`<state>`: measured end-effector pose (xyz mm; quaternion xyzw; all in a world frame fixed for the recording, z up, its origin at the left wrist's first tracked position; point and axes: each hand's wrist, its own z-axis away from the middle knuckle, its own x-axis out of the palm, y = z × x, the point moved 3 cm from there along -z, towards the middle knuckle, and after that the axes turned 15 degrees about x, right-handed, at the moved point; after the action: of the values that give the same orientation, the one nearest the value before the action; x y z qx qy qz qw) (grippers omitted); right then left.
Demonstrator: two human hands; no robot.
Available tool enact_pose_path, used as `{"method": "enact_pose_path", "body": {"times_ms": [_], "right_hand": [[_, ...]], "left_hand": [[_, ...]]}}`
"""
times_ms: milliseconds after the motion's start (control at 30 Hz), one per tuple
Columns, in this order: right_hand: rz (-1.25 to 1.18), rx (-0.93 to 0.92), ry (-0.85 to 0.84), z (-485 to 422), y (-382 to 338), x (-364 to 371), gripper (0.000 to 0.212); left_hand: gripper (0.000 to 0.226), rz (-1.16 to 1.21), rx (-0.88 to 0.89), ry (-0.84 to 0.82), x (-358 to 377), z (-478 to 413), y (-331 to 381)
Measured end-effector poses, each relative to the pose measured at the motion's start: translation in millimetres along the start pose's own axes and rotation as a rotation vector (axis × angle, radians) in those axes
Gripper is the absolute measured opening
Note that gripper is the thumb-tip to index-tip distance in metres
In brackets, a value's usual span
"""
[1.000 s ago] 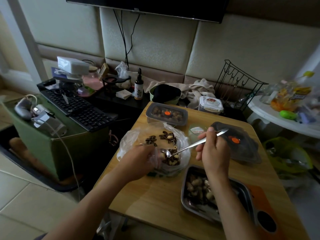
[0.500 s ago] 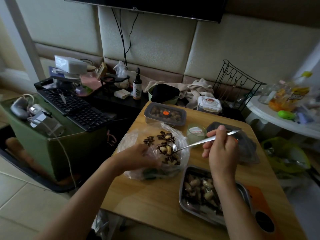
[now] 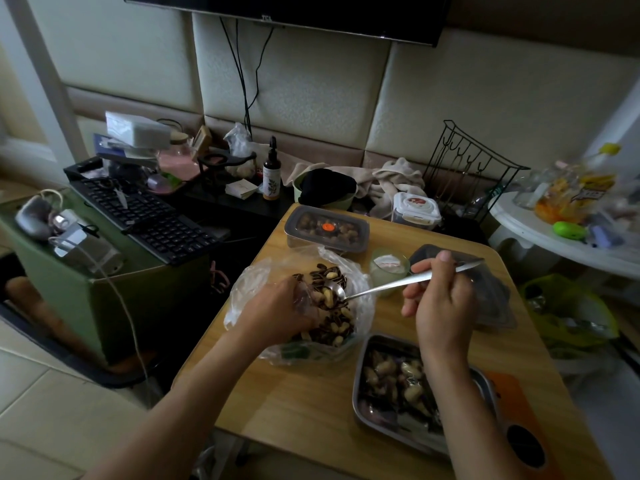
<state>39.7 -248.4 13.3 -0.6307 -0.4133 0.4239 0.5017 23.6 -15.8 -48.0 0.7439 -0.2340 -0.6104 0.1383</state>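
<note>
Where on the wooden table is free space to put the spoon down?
The table is bare at its near left, between the plastic bag, the metal tray and the edge. Crowded behind: lidded container, cup, dark lid.

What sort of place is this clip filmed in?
Most likely a lived-in room at home, perhaps a bedroom: a wall-mounted TV over padded wall panels, a keyboard among household clutter, and a small wooden table with a lidded snack container.

Bag [image 3: 249, 282] blurs left hand [image 3: 277, 310] fingers; television [image 3: 311, 8] cropped.
</note>
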Motion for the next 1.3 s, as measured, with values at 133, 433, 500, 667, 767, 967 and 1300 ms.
{"method": "enact_pose_path", "body": {"times_ms": [133,433,500,667,767,967,1300], "right_hand": [[0.015,-0.065,-0.042,3,-2,2,0.049],[0.087,-0.353,-0.009,15,-11,2,0.044],[0.087,-0.365,0.001,15,-11,2,0.045],[0.064,-0.346,-0.04,17,-10,6,0.039],[0.084,-0.403,-0.047,19,-12,8,0.038],[0.259,-0.724,-0.061,33,-22,21,0.052],[0.249,-0.786,0.027,36,-23,20,0.053]], "left_hand": [[0.047,0.015,-0.002,-0.034,4,-2,-1],[0.05,0.039,-0.016,-0.009,6,-5,0],[0.049,0.064,-0.015,-0.004,6,-5,0],[0.051,0.132,-0.001,-0.026,7,-5,2],[0.055,0.112,-0.003,-0.013,7,-5,2],[0.062,-0.03,-0.018,0.035,5,-4,5],[0.076,0.041,-0.181,0.122,2,-1,2]]}}
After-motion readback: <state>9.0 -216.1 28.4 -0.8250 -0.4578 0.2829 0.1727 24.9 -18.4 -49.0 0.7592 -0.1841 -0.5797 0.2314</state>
